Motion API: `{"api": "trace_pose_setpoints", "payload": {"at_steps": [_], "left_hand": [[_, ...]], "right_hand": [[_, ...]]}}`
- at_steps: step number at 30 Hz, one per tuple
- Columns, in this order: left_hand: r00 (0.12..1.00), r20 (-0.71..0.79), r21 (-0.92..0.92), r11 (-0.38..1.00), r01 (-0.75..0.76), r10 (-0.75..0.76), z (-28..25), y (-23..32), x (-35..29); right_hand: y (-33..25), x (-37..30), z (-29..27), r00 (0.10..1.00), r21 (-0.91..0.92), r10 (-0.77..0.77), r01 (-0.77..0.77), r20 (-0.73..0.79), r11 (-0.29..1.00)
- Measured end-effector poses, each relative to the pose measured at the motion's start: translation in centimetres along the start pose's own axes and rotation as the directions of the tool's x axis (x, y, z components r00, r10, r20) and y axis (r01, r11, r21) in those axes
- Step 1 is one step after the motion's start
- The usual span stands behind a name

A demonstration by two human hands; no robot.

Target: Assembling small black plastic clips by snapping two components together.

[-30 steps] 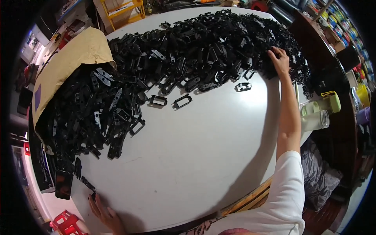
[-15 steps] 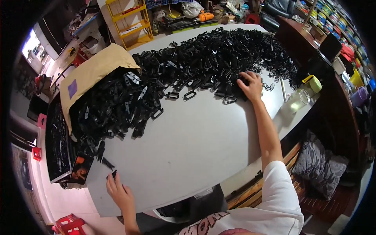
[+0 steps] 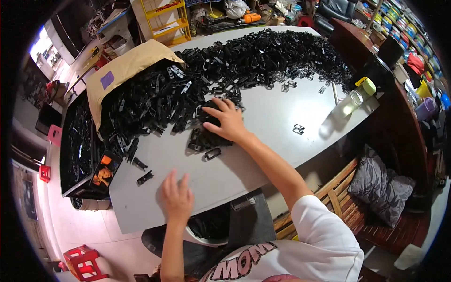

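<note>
A long heap of small black plastic parts (image 3: 263, 56) covers the far side of the pale grey table (image 3: 263, 155); some are oblong frames with an open middle. My right hand (image 3: 229, 123) lies palm down with spread fingers over a clump of these parts (image 3: 199, 141) at the heap's near edge. What is under the palm is hidden. Just in front of this hand is a single oblong frame (image 3: 212, 154). My left hand (image 3: 177, 195), slightly blurred, is over the table's near edge, fingers stretched out and nothing visible in them. A loose black part (image 3: 145, 177) lies to its left.
A brown paper sheet (image 3: 136, 58) covers part of the heap at left, beside a lit screen (image 3: 104, 170). At right stand a glass jar (image 3: 355, 97) and some loose frames (image 3: 299, 129). A white tub (image 3: 206, 242) of black parts sits below the near edge.
My right hand has swept left and nearer, bunching parts beneath it. My left hand has moved right, away from the black part at its fingertips. The whole view has shifted slightly.
</note>
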State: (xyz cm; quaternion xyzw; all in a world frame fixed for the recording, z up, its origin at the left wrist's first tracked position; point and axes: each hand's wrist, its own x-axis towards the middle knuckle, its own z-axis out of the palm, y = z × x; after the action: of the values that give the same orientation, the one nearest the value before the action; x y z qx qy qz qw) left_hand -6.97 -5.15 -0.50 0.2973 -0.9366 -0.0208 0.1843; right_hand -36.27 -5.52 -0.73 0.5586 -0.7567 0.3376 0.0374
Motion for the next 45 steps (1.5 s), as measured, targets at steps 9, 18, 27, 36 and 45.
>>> {"api": "trace_pose_setpoints", "payload": {"at_steps": [9,18,27,36,45], "left_hand": [[0.971,-0.021,-0.131,0.962,-0.239,0.239,2.0,4.9,3.4],[0.929,0.061,-0.177,0.920,-0.350,0.365,3.3,6.7,5.1],[0.931,0.096,-0.267,0.910,-0.317,0.353,2.8,6.8,5.7],[0.760,0.075,-0.292,0.743,-0.602,0.645,5.2,10.6,8.3],[0.845,0.074,-0.322,0.814,-0.483,0.530,7.5,12.9,9.3]], "right_hand": [[13.4,-2.7,-8.8,0.858,0.003,0.123,-0.140,-0.499,0.990],[28.1,2.9,-9.4,0.855,-0.405,0.217,-0.428,-0.470,0.808],[32.2,6.4,-10.8,0.703,-0.205,0.584,-0.693,-0.407,0.691],[11.7,2.9,-4.9,0.960,0.132,0.278,-0.278,0.024,0.951],[10.8,8.5,-2.0,0.989,0.512,0.095,-0.022,-0.117,0.859]]}}
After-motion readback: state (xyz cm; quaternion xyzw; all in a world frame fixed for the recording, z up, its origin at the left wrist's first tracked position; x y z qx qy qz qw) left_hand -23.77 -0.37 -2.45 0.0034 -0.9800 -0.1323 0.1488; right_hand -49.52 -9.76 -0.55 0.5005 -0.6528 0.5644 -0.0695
